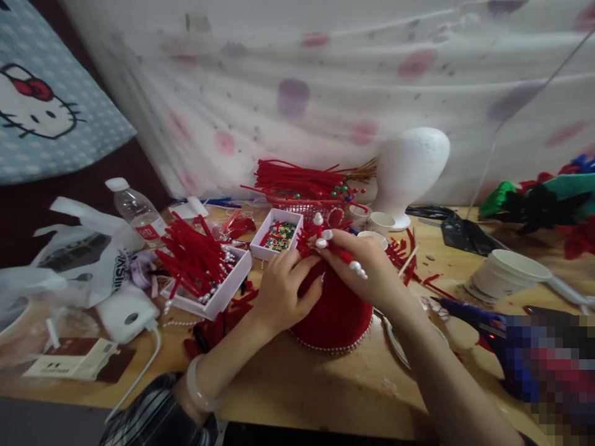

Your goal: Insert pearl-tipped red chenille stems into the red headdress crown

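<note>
A dome-shaped red velvet hat (335, 322), with a string of pearl beads round its lower edge, sits on the table in front of me. My left hand (284, 290) grips its upper left side, thumb lying on the velvet and fingertips partly hidden. At the hat's top, my right hand (369, 266) is closed in a pinch on a red fuzzy stem with white pearl beads (357, 267), whose beaded end pokes out under the fingers. Close to the fingertips, another red stem stands up with a white pearl tip (318, 219).
Left of the hat are a box of red beaded stems (227, 288) and a box of small colourful pieces (277, 235). Behind stand a red basket (304, 203) and a white foam head (411, 167). A glue gun (483, 319) and paper cup (506, 275) are at right.
</note>
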The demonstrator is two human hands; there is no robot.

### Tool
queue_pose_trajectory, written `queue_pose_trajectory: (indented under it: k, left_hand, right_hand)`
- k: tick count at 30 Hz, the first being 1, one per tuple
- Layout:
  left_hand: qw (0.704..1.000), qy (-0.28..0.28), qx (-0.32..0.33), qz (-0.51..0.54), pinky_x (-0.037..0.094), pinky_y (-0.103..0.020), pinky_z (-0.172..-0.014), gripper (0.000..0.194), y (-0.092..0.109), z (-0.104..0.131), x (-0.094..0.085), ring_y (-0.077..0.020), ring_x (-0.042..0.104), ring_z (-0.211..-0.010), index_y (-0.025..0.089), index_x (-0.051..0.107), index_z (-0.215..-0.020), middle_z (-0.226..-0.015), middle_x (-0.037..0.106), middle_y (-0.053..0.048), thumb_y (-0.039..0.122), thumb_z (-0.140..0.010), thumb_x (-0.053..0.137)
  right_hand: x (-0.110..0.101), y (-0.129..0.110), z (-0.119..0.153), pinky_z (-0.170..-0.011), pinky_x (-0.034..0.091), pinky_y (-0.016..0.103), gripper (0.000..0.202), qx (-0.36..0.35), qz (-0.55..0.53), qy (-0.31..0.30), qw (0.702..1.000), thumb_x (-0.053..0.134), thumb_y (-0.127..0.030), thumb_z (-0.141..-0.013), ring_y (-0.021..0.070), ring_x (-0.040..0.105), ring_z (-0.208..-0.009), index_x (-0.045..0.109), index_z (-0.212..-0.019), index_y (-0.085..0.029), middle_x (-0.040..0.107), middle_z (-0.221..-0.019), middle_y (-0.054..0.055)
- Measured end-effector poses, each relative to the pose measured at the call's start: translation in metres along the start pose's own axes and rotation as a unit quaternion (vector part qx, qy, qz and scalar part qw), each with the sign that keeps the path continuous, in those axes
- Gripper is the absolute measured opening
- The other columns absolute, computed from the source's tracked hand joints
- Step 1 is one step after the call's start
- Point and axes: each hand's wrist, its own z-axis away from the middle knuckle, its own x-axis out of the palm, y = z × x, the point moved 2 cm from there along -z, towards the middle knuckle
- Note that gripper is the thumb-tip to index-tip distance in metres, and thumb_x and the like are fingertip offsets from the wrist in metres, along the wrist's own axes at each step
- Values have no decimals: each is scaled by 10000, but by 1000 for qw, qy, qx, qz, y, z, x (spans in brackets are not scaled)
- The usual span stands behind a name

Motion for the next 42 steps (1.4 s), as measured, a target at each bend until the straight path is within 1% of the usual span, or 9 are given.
queue_pose_trajectory:
  k: [7, 12, 18, 26, 30, 34, 37, 39, 42]
  left_hand:
    - [999, 1, 19, 46, 468, -353, -737, 317, -6, -4, -2, -202, 539, -807, 170, 642, -1160, -820, 565, -48, 301, -908, 501]
    - [992, 16, 43, 117, 489, -336, -718, 305, -10, -7, -6, -175, 542, -772, 187, 657, -1153, -802, 557, -25, 280, -875, 571]
    - [959, 109, -67, 254, 486, -261, -669, 43, -13, -4, -15, -116, 553, -710, 219, 734, -814, -764, 572, 11, 189, -783, 728]
    - [885, -42, -182, 426, 552, -277, -776, 99, -13, 1, -25, -147, 688, -814, 213, 752, -836, -854, 760, -20, 181, -842, 659]
    - [860, -94, -206, 458, 552, -263, -763, 82, -17, 16, -42, -148, 700, -823, 194, 739, -799, -851, 766, -31, 137, -811, 682]
    - [899, -76, -135, 409, 521, -231, -695, 140, -16, 26, -65, -123, 646, -762, 195, 706, -629, -801, 705, -16, 99, -699, 781]
    - [904, -56, -137, 402, 519, -230, -666, 169, -13, 26, -80, -116, 613, -723, 201, 680, -586, -744, 640, 2, 152, -674, 816]
    - [905, -31, -141, 401, 537, -283, -775, 188, -15, 25, -95, -143, 632, -809, 210, 667, -578, -795, 660, 0, 201, -661, 835]
    - [913, 79, -175, 360, 502, -396, -960, 312, -29, 20, -131, -201, 624, -984, 240, 620, -506, -952, 690, 24, 418, -603, 857]
  right_hand:
    - [4, 15, 1, -756, 539, 357, 113, 21, -87, 62, 994, 610, -224, -852, 192, 680, -794, 719, -877, -241, 738, -819, -4]
    - [5, 19, 2, -843, 551, 381, 134, 28, -139, 54, 988, 620, -199, -851, 190, 687, -894, 715, -937, -236, 745, -934, 5]
    - [4, 16, 4, -837, 574, 377, 111, 74, -193, 56, 977, 637, -263, -868, 185, 702, -882, 723, -937, -247, 752, -937, 16]
    - [4, 19, 7, -936, 533, 408, 244, 86, -253, 15, 963, 559, -394, -930, 204, 675, -1015, 708, -1090, -285, 743, -1037, 27]
    - [6, 23, 9, -947, 528, 402, 285, 108, -308, -2, 945, 552, -431, -929, 204, 676, -1018, 693, -1129, -284, 742, -1050, 32]
    - [6, 26, 9, -956, 508, 429, 325, 123, -283, -12, 951, 550, -490, -911, 224, 670, -1019, 720, -1074, -266, 743, -1037, 50]
    - [5, 25, 8, -956, 496, 445, 373, 122, -271, -13, 955, 535, -528, -904, 238, 660, -1025, 714, -1081, -254, 741, -1029, 60]
    - [5, 24, 8, -933, 502, 451, 397, 128, -268, -10, 955, 525, -545, -901, 246, 664, -998, 714, -1063, -236, 743, -995, 64]
    - [5, 21, 8, -905, 507, 457, 417, 127, -270, -10, 954, 516, -556, -895, 248, 672, -937, 717, -1001, -206, 740, -952, 72]
